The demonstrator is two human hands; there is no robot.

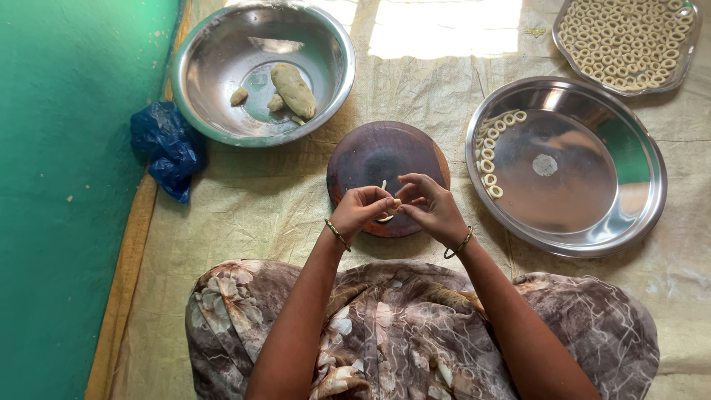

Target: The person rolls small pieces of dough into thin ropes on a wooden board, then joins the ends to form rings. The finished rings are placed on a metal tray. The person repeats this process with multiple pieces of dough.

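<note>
The left hand [361,210] and the right hand [429,209] meet at the centre of the view, fingertips pinched together on a thin pale strip of dough [388,215]. Both are clenched on it: one end of the strip pokes up between the fingers, and a curved part hangs just below them. Each wrist wears a thin metal bangle.

Directly under the hands, toward 12 o'clock, lies a round dark brown wooden board [378,159], flat on the pale woven floor mat [274,200]. The dough strip is held just above the board's near edge; whether it touches the board I cannot tell.

At 10 o'clock from the hands stands a deep round steel bowl [222,67] holding a large oval lump of pale dough [293,90] and a few smaller pieces beside it. Left of the bowl, at about 9 o'clock, a crumpled blue plastic bag [167,148] lies against the green wall [67,185].

At 3 o'clock sits a wide shallow round steel plate [592,215], with a curved row of small pale dough rings [489,159] lined along its left inner rim. At 1 o'clock, in the far corner, a second steel tray [685,63] is packed with many dough rings of the same kind.

At 6 o'clock the person's lap is covered in brown and cream patterned cloth [400,333].
</note>
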